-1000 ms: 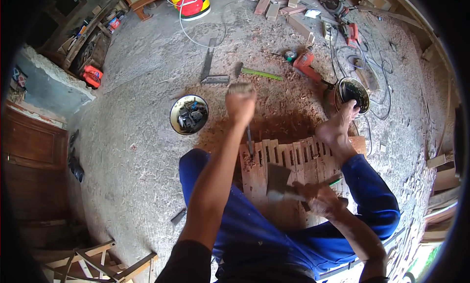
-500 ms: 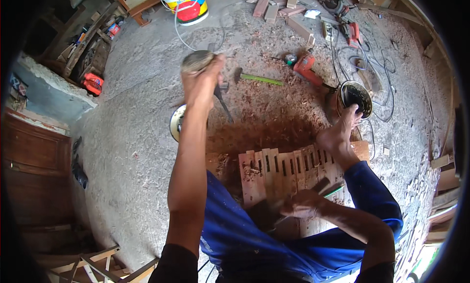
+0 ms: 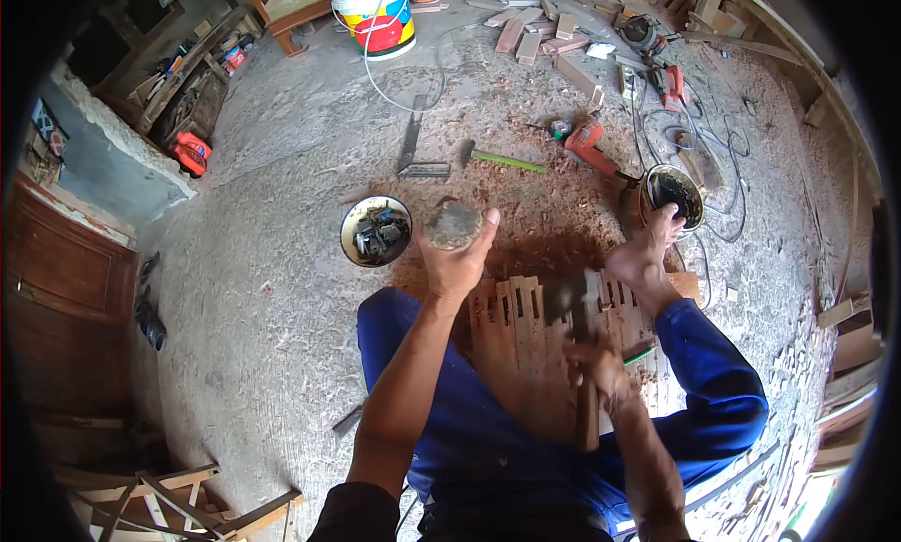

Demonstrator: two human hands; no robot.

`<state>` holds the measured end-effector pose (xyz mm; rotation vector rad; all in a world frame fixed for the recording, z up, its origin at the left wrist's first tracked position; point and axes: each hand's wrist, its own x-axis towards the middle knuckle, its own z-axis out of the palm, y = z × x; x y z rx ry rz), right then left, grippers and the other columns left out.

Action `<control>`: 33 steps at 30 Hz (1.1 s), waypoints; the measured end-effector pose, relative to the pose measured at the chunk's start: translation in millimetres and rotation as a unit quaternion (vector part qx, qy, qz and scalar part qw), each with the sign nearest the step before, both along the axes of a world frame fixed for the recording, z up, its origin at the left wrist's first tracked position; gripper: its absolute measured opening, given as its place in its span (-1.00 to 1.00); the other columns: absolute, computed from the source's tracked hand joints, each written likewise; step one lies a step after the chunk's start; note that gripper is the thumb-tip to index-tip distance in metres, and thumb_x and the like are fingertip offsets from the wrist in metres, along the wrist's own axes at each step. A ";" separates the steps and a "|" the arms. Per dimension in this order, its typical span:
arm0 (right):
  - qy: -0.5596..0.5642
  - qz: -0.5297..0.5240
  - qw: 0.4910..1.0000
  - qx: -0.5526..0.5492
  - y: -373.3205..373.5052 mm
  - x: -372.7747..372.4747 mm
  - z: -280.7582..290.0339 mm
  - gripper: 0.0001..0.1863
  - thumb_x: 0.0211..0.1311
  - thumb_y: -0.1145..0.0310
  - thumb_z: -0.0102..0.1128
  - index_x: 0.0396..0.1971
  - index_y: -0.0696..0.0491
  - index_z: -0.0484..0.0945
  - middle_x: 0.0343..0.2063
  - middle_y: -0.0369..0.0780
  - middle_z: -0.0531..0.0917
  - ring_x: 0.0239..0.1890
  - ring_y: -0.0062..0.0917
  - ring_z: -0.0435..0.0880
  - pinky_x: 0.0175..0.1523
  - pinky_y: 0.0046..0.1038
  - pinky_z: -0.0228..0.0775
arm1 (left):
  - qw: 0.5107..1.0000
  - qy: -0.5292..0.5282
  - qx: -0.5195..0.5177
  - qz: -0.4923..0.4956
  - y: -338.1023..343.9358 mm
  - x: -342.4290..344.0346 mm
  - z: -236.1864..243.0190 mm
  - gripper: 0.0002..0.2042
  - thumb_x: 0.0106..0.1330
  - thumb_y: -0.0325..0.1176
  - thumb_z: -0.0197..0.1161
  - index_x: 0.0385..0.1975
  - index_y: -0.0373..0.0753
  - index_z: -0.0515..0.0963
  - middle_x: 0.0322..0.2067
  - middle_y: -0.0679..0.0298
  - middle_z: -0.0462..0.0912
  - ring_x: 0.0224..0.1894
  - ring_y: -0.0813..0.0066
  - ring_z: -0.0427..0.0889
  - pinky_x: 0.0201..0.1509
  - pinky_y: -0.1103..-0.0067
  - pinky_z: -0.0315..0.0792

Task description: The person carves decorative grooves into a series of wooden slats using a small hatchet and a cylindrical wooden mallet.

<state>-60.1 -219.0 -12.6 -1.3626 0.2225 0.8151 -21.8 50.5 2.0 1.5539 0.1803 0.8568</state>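
Note:
My left hand is closed round a round, worn wooden block, held beside a bowl of metal bits. Its flat, greyish end faces up. My right hand grips a wooden-handled tool above several slotted wooden pieces lying side by side between my legs. The tool's dark head is smeared by motion, so its kind is unclear. A green pencil-like stick lies on the wood near my right wrist. My bare foot rests at the wood's far right.
Ahead lie a metal try square, a green-handled hammer and a red power drill among shavings. A dark-lined bucket stands by my foot. Cables trail at right. A colourful bucket and wood offcuts sit farther off.
My left hand has come nearer and to the right with the round block, uncovering the bowl and the try square. My right hand has shifted right, the tool's head now pointing away from me.

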 end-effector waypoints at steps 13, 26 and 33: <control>0.152 -0.023 0.986 0.069 -36.1 -23.1 -47.6 -0.70 0.16 0.39 0.33 -0.14 0.02 0.46 -0.58 -0.34 0.44 -0.74 -0.61 0.40 -0.63 -0.48 0.33 | 0.994 0.021 0.101 0.028 -15.5 6.1 -8.8 -0.77 0.24 -0.41 0.44 -0.60 -0.27 0.55 -0.65 0.36 0.61 -0.61 0.56 0.53 -0.45 0.50 0.41; 0.163 -0.027 0.982 0.088 -37.3 -22.6 -50.4 -0.68 0.18 0.39 0.33 -0.11 0.02 0.44 -0.59 -0.35 0.43 -0.74 -0.62 0.39 -0.65 -0.50 0.33 | 0.997 0.054 0.046 -0.035 -16.7 4.4 -11.0 -0.81 0.24 -0.38 0.43 -0.54 -0.29 0.58 -0.56 0.30 0.68 -0.53 0.38 0.65 -0.34 0.45 0.48; 0.171 -0.028 0.980 0.096 -38.9 -22.9 -53.8 -0.69 0.19 0.38 0.33 -0.11 0.01 0.44 -0.59 -0.35 0.43 -0.73 -0.62 0.39 -0.64 -0.50 0.32 | 0.996 0.060 0.051 -0.042 -15.4 6.6 -16.5 -0.82 0.24 -0.39 0.43 -0.52 -0.28 0.58 -0.55 0.30 0.68 -0.53 0.39 0.64 -0.34 0.46 0.48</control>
